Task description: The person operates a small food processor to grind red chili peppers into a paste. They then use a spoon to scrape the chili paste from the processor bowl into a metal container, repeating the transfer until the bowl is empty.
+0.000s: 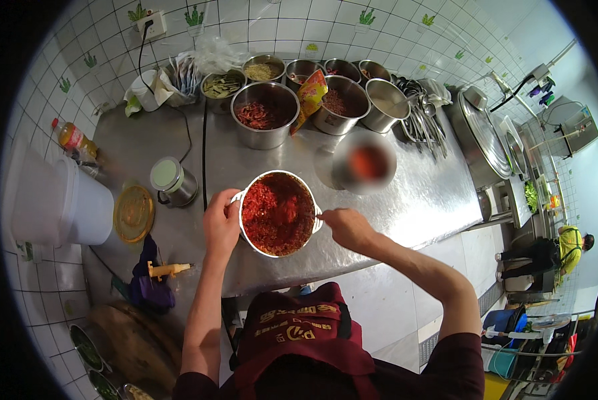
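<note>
A white pot (279, 172) with two side handles stands near the front edge of the steel table (404, 220), holding a red chopped-chili mixture (274, 210). My left hand (222, 217) grips its left handle. At the pot's right rim, my right hand (349, 230) is closed on the thin handle of a utensil that reaches into the mixture; its lower end is hidden. Behind the pot stands a steel pot of dried red chilies (264, 117). A round red area to the right is blurred.
Steel pots of spices (336, 102) and a heap of ladles (424, 112) line the back. An electric grinder (174, 182), an orange round lid (134, 214) and a white bucket (91, 200) stand left. Across the room is a person in a yellow shirt (570, 250).
</note>
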Tool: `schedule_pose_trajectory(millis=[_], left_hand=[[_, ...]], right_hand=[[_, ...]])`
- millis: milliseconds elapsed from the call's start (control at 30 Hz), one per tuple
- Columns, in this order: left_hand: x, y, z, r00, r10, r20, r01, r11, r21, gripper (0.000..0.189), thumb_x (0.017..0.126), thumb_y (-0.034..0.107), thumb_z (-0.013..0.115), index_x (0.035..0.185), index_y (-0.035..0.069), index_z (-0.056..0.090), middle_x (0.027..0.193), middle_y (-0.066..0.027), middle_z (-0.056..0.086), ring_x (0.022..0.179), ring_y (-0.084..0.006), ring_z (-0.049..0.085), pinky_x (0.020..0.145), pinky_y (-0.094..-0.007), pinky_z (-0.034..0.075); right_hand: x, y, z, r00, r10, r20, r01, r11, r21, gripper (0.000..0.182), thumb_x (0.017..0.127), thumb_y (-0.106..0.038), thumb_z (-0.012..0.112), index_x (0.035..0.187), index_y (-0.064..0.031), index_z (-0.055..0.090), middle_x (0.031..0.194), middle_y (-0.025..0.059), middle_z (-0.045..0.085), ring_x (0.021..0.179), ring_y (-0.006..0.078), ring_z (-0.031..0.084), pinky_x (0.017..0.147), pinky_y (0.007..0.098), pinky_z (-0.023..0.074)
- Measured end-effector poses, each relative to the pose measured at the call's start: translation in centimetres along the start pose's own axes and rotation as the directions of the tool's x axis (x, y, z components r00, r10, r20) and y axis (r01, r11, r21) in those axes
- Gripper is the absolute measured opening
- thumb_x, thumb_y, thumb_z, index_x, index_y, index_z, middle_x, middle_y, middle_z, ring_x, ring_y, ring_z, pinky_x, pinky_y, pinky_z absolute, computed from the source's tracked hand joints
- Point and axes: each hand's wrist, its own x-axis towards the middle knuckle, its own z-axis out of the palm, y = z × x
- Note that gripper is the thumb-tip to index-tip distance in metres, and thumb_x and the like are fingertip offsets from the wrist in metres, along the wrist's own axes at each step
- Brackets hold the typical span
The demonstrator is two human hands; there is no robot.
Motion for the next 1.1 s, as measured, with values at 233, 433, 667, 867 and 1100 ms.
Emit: schedule_pose_trajectory(millis=[233,433,667,867,1100], left_hand=[[-1.5,1.0,0.0,1.000,0.026,0.009,-0.026,1.000,-0.007,0.021,0.091,0.002,0.057,0.111,0.004,0.062,0.089,-0.0058,0.061,0.072,-0.0145,0.057,0.064,-0.0297,0.047],[-1.9,-0.2,-0.8,0.999,-0.024,-0.021,0.023,0.997,-0.071,0.021,0.092,0.003,0.056,0.112,0.003,0.063,0.088,-0.0042,0.059,0.072,-0.0124,0.054,0.064,-0.0281,0.047],[-1.3,-1.4,-1.1,0.995,0.095,-0.004,-0.095,0.994,0.047,0.022,0.094,0.005,0.054,0.115,0.006,0.062,0.084,0.0006,0.061,0.067,-0.0036,0.055,0.049,-0.0187,0.045],[-0.8,0.2,-0.7,1.000,-0.014,0.010,0.014,0.999,-0.046,0.020,0.091,0.002,0.056,0.110,0.004,0.063,0.084,-0.0023,0.058,0.070,-0.0095,0.054,0.060,-0.0252,0.047],[-1.1,0.1,-0.6,0.999,-0.026,-0.037,0.024,0.999,-0.046,0.021,0.090,0.001,0.059,0.110,0.005,0.064,0.081,-0.0024,0.058,0.067,-0.0097,0.055,0.059,-0.0259,0.046]], right_hand=[[2.4,-4.6,2.7,0.889,0.412,0.200,-0.400,0.487,0.776,0.026,0.089,-0.007,0.055,0.112,-0.0015,0.064,0.074,0.0094,0.062,0.057,0.0187,0.056,0.048,0.0345,0.0418],[0.4,-4.8,5.2,0.985,-0.134,-0.112,0.171,0.868,0.466,0.027,0.085,-0.004,0.056,0.110,-0.0067,0.066,0.082,0.0174,0.068,0.070,0.0311,0.066,0.062,0.0427,0.0514],[0.7,-6.3,-3.0,0.974,-0.212,0.084,0.222,0.967,-0.123,0.044,0.079,-0.003,0.055,0.121,-0.0147,0.063,0.090,0.0151,0.065,0.077,0.0347,0.065,0.069,0.0451,0.0531],[2.3,-2.3,-4.9,0.974,-0.206,-0.093,0.180,0.955,-0.235,0.035,0.085,-0.007,0.057,0.119,-0.0113,0.064,0.088,0.0144,0.062,0.068,0.0342,0.063,0.064,0.0439,0.0524],[-3.0,-0.2,-4.5,0.994,0.103,0.028,-0.107,0.942,0.319,0.025,0.090,-0.004,0.056,0.111,-0.0039,0.068,0.069,0.0134,0.062,0.060,0.0198,0.060,0.062,0.0333,0.0495]])
